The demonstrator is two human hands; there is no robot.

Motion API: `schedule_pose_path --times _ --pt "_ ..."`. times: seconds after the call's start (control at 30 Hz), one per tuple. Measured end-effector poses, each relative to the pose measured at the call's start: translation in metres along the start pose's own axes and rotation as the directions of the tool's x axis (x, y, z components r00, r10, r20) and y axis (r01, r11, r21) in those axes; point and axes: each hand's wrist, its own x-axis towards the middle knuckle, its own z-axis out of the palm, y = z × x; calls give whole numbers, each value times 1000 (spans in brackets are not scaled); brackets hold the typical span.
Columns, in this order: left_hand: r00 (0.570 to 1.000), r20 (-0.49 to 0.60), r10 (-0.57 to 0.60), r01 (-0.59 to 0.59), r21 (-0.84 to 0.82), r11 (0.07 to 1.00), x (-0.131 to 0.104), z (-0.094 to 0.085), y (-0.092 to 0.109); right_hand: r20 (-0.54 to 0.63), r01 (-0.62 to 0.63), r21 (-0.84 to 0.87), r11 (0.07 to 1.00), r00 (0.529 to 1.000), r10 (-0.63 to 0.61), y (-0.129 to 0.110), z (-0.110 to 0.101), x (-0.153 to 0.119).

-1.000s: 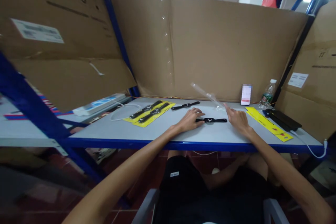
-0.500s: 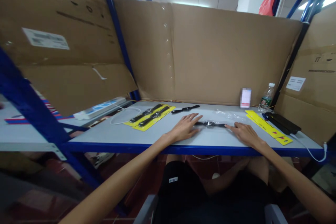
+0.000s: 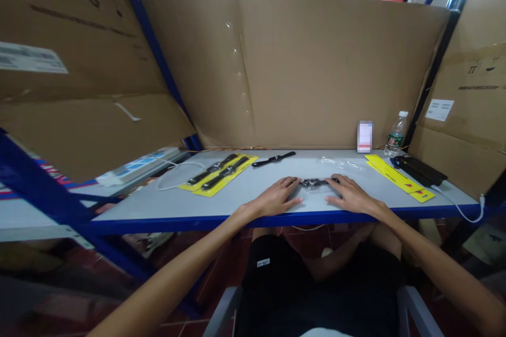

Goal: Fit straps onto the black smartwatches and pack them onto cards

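A black strap-like item (image 3: 312, 183) in clear plastic lies flat near the front of the table, between my hands. My left hand (image 3: 280, 196) rests with fingers spread over its left end. Across from it, my right hand (image 3: 348, 194) touches the right end, thumb apart from the fingers. Another black strap item (image 3: 273, 159) lies farther back. Two more black items (image 3: 224, 172) sit on yellow cards (image 3: 213, 188) to the left. Clear plastic film (image 3: 342, 163) lies behind my right hand.
Yellow cards (image 3: 399, 178) and a black pouch (image 3: 421, 170) with a white cable are on the right. A phone (image 3: 364, 137) and a water bottle (image 3: 396, 134) stand at the back. A power strip (image 3: 136, 167) is at the left. Cardboard walls (image 3: 316, 73) surround the table.
My right hand has moved left and now reaches over the right end of the strap item. My left hand lies more over its left end. The camera view has shifted slightly.
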Motion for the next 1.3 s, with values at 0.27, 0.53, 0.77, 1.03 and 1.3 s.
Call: schedule_pose_path --times 0.27,0.53,0.77,1.03,1.3 --pt "983 -163 83 -65 110 992 -43 9 38 -192 107 -216 971 970 -149 -24 7 -52" --pt "963 -242 119 -53 263 963 -60 20 43 -385 125 -265 956 895 -223 -27 32 -65" --pt "923 -311 226 -141 272 952 -64 18 39 -424 170 -318 933 855 -300 -28 30 -67" --pt "887 -371 276 -206 217 954 -73 15 29 -377 173 -399 901 865 -333 -27 30 -66" --pt "881 -394 263 -216 159 963 -73 8 18 -299 227 -396 890 884 -359 -23 14 -61"
